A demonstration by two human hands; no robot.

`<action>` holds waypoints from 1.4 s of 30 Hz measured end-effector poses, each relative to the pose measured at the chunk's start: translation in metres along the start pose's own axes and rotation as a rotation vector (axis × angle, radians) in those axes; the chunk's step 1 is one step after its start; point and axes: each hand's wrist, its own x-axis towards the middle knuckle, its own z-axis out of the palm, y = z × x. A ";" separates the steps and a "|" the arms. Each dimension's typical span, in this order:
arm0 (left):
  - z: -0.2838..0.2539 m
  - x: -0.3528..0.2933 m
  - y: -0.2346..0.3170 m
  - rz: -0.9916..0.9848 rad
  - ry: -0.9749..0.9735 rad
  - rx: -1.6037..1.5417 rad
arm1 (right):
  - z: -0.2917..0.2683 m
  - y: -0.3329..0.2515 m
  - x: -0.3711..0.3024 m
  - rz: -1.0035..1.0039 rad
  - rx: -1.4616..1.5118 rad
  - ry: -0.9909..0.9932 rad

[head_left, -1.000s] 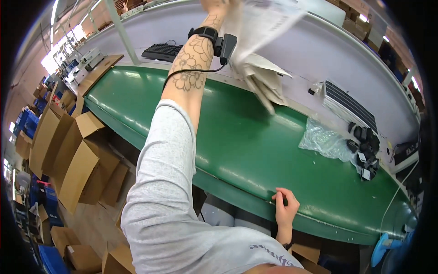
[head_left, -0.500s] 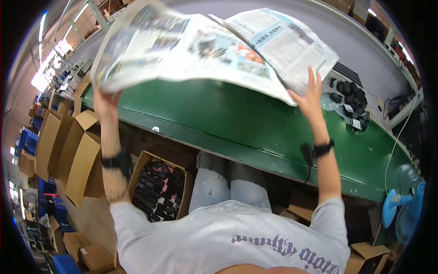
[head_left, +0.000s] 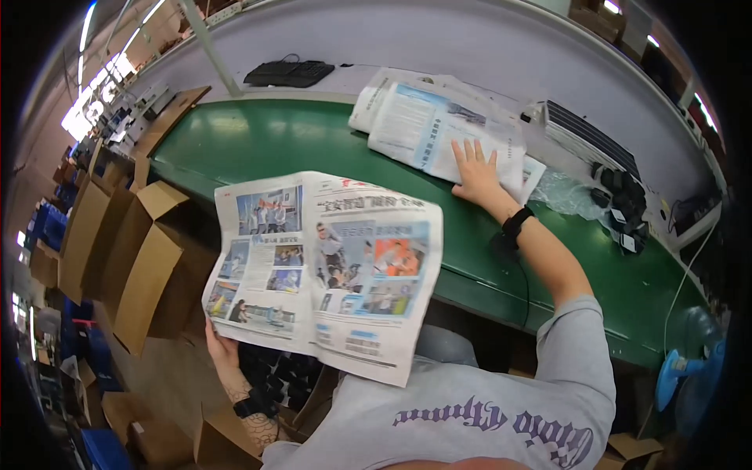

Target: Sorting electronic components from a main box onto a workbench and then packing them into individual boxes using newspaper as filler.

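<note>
The left hand holds the open newspaper spread by its lower-left corner, with most of the fingers hidden behind the paper, so how tightly they close cannot be told. The right hand lies with its fingers fanned wide and pressed, palm down, on the folded newspaper stack, near the far edge of the green workbench. Under the near edge of the workbench, partly covered by the spread, stands a cardboard box with many small black pieces in it. Off the left side of the workbench is a large carton with its flaps standing open; its contents cannot be made out. On the right part of the workbench, a crumpled clear plastic bag lies just beside a heap of black devices. The spread hangs tilted across the near edge of the workbench, up and to the right of the left fingers and well apart from the right ones; the stack lies directly beneath the right fingers. Along the far edge of the workbench sits a black keyboard.
</note>
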 end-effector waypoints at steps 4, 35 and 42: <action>0.042 -0.028 -0.011 -0.067 -0.174 -0.234 | 0.025 0.010 0.054 -0.028 -0.090 0.111; 0.062 -0.146 -0.158 0.419 0.154 -0.538 | -0.019 -0.285 -0.033 -0.885 0.082 -0.157; -0.100 -0.177 -0.265 0.157 0.724 -0.783 | 0.063 -0.299 -0.096 -0.914 0.083 -0.296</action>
